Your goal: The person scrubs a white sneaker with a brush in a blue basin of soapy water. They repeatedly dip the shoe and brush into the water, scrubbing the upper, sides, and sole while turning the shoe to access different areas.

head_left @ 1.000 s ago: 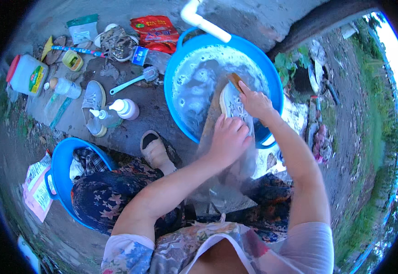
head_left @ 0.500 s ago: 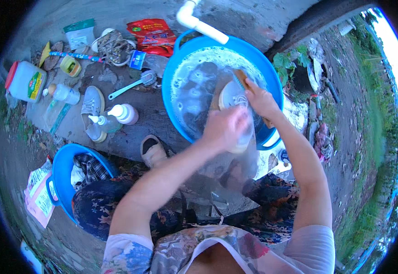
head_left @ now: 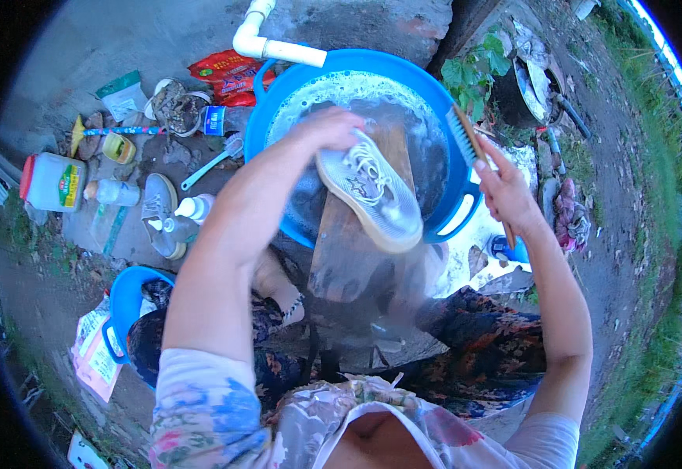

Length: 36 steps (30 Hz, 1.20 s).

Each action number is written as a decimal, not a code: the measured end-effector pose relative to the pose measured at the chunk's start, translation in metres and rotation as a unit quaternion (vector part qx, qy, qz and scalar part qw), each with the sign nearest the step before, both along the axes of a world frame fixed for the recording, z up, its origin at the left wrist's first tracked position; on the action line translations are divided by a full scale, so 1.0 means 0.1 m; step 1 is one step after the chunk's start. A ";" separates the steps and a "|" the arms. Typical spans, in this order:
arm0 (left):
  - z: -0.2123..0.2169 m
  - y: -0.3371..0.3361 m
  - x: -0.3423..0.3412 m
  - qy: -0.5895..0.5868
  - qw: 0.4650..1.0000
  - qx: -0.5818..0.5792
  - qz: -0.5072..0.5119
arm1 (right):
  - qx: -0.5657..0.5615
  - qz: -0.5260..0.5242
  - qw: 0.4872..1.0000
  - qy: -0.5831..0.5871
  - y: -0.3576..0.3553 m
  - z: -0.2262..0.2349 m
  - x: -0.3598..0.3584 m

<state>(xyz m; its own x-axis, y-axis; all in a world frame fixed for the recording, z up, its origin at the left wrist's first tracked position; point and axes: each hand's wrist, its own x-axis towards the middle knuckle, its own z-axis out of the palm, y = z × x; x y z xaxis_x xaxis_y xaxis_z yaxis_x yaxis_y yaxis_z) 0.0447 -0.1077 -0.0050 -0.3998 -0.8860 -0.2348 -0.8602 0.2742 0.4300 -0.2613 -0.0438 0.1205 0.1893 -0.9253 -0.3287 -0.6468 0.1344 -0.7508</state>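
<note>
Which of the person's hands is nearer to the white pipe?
Left. The left hand, gripping the shoe, is just below the white pipe in the picture; the right hand, holding a brush, is farther away, right of the tub.

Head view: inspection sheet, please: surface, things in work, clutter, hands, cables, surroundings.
Surface: brown wooden board, reaching into a round blue plastic tub of suds.
Things in work: grey lace-up fabric shoe over the board; brown wooden brush.
Clutter: red plastic packet, whitish plastic jar with red lid, pale long-handled scrubber, left of the tub.
Hands: left hand at the shoe's heel end, grip unclear; right hand holds the brush.
Cables: nothing seen.
Surroundings: white plastic elbow pipe near the tub's far rim; green grass at far right.
</note>
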 end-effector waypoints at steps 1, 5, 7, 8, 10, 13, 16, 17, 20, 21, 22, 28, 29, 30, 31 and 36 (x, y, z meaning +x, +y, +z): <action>0.09 0.15 0.20 0.025 0.998 0.012 0.056 | -0.001 -0.022 1.000 -0.018 0.01 0.05 0.01; 0.26 0.95 0.34 0.220 0.902 0.042 0.368 | -0.014 -0.075 0.993 -0.085 0.14 0.10 0.08; 0.28 1.29 0.10 0.334 0.832 0.162 0.413 | -0.070 -0.032 0.996 -0.048 0.21 -0.02 0.18; 0.32 1.44 -0.06 0.337 0.829 0.170 0.413 | -0.127 0.023 0.992 -0.014 0.31 -0.13 0.24; 0.35 1.69 -0.23 0.327 0.828 0.172 0.422 | -0.249 0.123 0.959 0.050 0.51 -0.41 0.41; 0.34 1.85 -0.21 0.281 0.854 0.093 0.428 | -0.119 0.275 0.921 0.248 1.05 -0.37 0.94; 0.31 1.83 -0.38 0.196 0.895 0.056 0.397 | -0.181 0.175 0.934 0.255 0.66 -0.65 0.95; 0.34 1.81 -0.43 0.197 0.900 0.060 0.385 | -0.215 0.124 0.940 0.232 0.41 -0.73 0.91; 0.24 1.78 -0.35 0.185 0.916 0.057 0.352 | -0.145 0.125 0.949 0.251 0.39 -0.58 1.23; 0.20 1.81 -0.33 0.186 0.915 0.064 0.353 | -0.142 0.150 0.950 0.234 0.52 -0.59 1.24; 0.18 1.85 -0.24 0.182 0.911 0.066 0.364 | -0.134 0.175 0.949 0.226 0.72 -0.64 1.22; 0.30 1.90 -0.33 0.145 0.928 0.044 0.339 | -0.107 0.199 0.921 0.318 0.69 -0.45 1.07; 0.36 1.81 -0.38 0.152 0.931 0.048 0.327 | -0.140 0.175 0.920 0.321 0.44 -0.59 1.03; 0.40 1.78 -0.41 0.158 0.933 0.055 0.318 | -0.166 0.159 0.920 0.317 0.27 -0.75 1.03; 0.36 1.79 -0.37 0.164 0.930 0.041 0.326 | -0.193 0.147 0.920 0.309 0.21 -0.80 1.11; 0.15 1.91 -0.24 0.174 0.916 0.001 0.362 | -0.103 0.251 0.930 0.248 1.01 -0.44 1.04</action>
